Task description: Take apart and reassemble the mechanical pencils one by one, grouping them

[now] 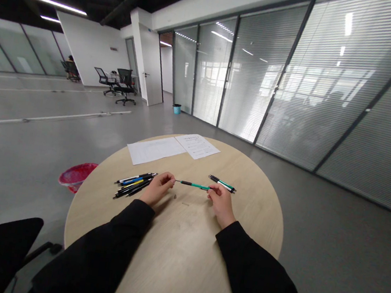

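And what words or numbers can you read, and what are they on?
None clear enough to quote.
White paper sheet with dark print: too small to read.
White paper sheet with faint print: too faint to read.
Slim green-and-black pen: no lettering shows clearly.
Bundle of black, blue and yellow pens: no readable lettering.
Green, white and black pens at right: no readable lettering.
Dark rectangular plate on the white wall: too small to tell.

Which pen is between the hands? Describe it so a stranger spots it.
Find the round, pale table, then the left hand and right hand above it. Between them stretches a green pen with a black grip. Unlike the pen pile beside the left hand and the pens beyond the right, it is held.
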Demonstrator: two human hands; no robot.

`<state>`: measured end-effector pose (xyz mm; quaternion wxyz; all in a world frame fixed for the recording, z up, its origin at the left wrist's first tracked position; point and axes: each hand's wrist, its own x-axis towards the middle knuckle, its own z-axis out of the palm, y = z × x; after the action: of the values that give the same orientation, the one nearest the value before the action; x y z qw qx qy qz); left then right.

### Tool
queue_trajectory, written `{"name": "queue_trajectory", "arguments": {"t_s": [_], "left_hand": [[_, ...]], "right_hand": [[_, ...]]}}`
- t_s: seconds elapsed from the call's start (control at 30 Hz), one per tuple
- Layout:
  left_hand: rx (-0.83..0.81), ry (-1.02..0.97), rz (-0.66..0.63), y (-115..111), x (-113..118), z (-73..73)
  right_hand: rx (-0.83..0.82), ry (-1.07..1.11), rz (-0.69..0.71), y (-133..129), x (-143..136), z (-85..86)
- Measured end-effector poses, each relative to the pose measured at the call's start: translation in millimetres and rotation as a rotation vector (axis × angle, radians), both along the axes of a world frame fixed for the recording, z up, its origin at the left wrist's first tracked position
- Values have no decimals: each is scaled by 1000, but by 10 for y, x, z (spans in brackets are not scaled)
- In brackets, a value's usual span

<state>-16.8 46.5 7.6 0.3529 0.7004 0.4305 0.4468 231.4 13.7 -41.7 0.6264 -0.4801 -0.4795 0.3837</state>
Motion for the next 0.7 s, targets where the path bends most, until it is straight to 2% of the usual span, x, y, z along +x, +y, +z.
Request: {"name": "queue_trajectory", "arguments": {"t_s": [0.27, 0.53, 0.7], "left_hand": [[-48, -81, -11, 9, -6, -33], [-74, -138, -53, 17, 2, -55], [-105, -206, -48, -5, 34, -63]], "right_hand": [[11, -11, 147, -5, -41, -38], [112, -399, 187, -150, -78, 40], [117, -494, 202, -210, -90, 104]]}}
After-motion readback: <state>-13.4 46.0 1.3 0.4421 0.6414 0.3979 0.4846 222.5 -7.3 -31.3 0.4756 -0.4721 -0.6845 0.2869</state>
